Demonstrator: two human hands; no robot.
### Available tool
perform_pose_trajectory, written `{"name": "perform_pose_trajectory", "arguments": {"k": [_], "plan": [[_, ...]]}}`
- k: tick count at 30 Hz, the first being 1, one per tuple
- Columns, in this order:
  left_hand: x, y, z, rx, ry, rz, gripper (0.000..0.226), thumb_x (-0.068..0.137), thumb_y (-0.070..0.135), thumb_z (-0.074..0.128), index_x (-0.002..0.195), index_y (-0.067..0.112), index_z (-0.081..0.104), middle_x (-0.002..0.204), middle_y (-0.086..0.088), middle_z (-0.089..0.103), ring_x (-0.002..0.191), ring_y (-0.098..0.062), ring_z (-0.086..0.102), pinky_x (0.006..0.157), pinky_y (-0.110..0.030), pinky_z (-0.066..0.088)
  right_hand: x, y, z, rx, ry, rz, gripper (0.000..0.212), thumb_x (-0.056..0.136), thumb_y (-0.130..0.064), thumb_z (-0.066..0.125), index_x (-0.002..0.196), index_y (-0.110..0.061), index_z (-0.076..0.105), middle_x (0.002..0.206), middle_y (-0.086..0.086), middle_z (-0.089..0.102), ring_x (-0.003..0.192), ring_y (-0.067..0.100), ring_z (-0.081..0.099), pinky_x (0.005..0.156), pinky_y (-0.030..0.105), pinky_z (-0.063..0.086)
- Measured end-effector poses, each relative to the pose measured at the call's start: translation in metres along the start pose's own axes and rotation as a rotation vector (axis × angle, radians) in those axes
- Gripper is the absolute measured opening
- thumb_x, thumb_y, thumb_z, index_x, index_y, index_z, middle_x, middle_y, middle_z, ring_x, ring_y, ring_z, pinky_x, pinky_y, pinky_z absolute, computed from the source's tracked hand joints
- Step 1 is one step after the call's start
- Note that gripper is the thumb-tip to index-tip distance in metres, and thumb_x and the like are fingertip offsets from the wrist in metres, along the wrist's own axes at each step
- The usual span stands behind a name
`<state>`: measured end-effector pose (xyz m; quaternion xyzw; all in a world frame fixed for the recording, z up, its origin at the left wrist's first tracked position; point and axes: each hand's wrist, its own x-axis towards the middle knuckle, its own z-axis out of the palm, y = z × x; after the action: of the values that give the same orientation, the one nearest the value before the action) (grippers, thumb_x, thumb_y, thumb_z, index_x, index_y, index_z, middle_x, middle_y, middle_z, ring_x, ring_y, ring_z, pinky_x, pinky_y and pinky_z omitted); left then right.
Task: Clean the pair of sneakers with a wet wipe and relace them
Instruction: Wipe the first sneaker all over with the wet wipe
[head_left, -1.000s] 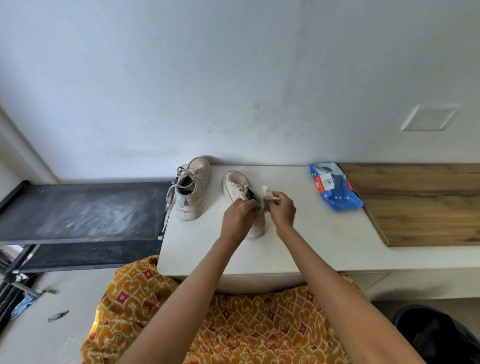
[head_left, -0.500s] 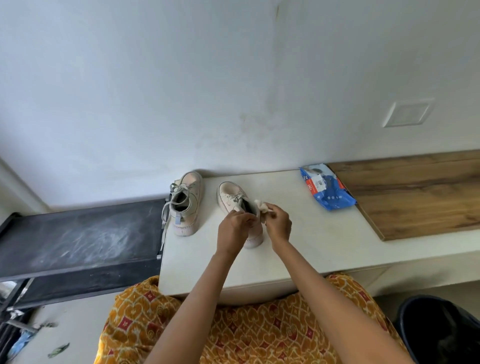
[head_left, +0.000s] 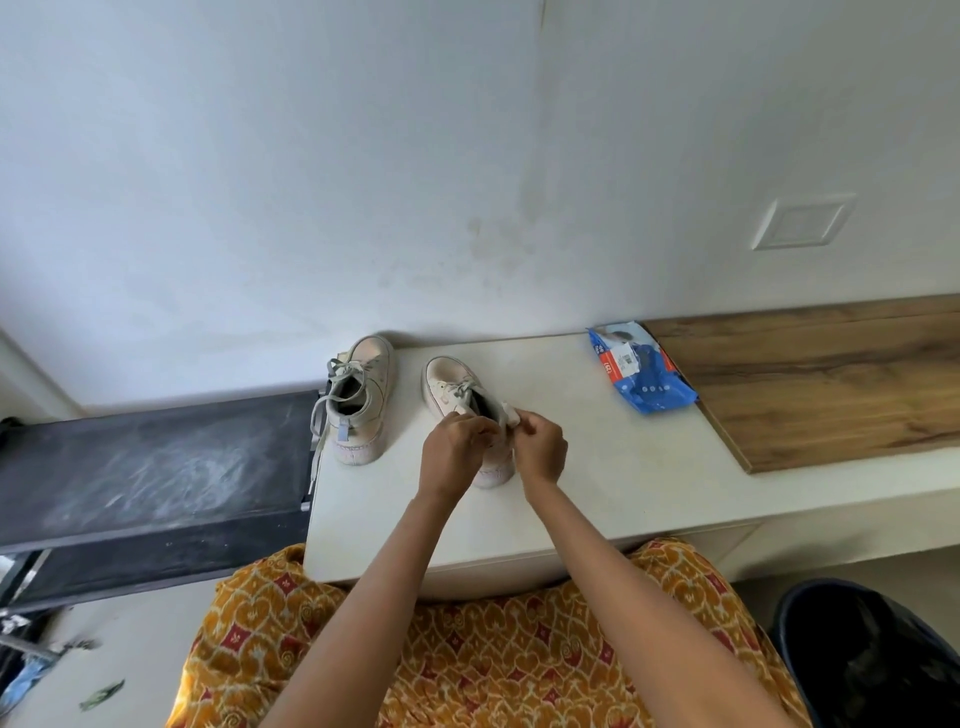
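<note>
Two pale sneakers stand on the white counter (head_left: 597, 483), toes toward the wall. The left sneaker (head_left: 363, 400) has loose grey laces hanging over the counter's left edge. The right sneaker (head_left: 457, 395) is partly hidden by my hands. My left hand (head_left: 454, 449) grips that sneaker at its collar near the heel. My right hand (head_left: 540, 449) pinches a small white wet wipe (head_left: 511, 415) against the sneaker's right upper edge. A blue wet-wipe pack (head_left: 641, 374) lies to the right, near the wall.
A wooden board (head_left: 831, 384) covers the counter's right part. A dark dusty shelf (head_left: 156, 467) sits lower on the left. A dark bin (head_left: 872, 660) stands at the bottom right. The white wall is just behind the sneakers.
The camera view has shifted, so everything sits lower and further left in frame. Both hands stay on the right sneaker with the wipe, shifting only slightly.
</note>
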<state>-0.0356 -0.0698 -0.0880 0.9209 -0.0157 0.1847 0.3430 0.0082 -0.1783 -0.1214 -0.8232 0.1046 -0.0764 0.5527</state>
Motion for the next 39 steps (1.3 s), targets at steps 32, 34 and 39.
{"name": "perform_pose_trajectory", "arguments": {"k": [32, 34, 39], "plan": [[-0.004, -0.006, 0.008, 0.002, 0.067, 0.002, 0.015, 0.076, 0.007, 0.068, 0.085, 0.018, 0.075, 0.078, 0.002, 0.07, 0.079, -0.013, 0.055, 0.061, -0.021, 0.038, -0.03, 0.021, 0.006, -0.071, 0.118, -0.098, 0.02, 0.087, -0.021, 0.065, 0.105, -0.023, 0.073, 0.087, 0.005, 0.066, 0.081, 0.022, 0.059, 0.068, 0.031, 0.051], [-0.003, -0.005, 0.009, 0.007, 0.08, -0.001, 0.015, 0.076, 0.007, 0.069, 0.085, 0.017, 0.075, 0.078, 0.002, 0.07, 0.082, -0.012, 0.05, 0.061, -0.022, 0.038, -0.043, 0.033, -0.004, -0.166, 0.129, -0.168, 0.018, 0.084, -0.019, 0.069, 0.101, -0.022, 0.074, 0.083, 0.007, 0.062, 0.078, 0.023, 0.056, 0.071, 0.027, 0.044], [-0.003, -0.002, 0.007, 0.007, 0.057, -0.021, 0.015, 0.077, 0.007, 0.069, 0.085, 0.017, 0.075, 0.079, 0.002, 0.07, 0.08, -0.017, 0.059, 0.062, -0.022, 0.039, -0.025, 0.037, -0.014, -0.383, 0.101, -0.154, 0.02, 0.087, -0.016, 0.064, 0.102, -0.023, 0.074, 0.086, 0.009, 0.07, 0.085, 0.027, 0.056, 0.075, 0.029, 0.035]]}}
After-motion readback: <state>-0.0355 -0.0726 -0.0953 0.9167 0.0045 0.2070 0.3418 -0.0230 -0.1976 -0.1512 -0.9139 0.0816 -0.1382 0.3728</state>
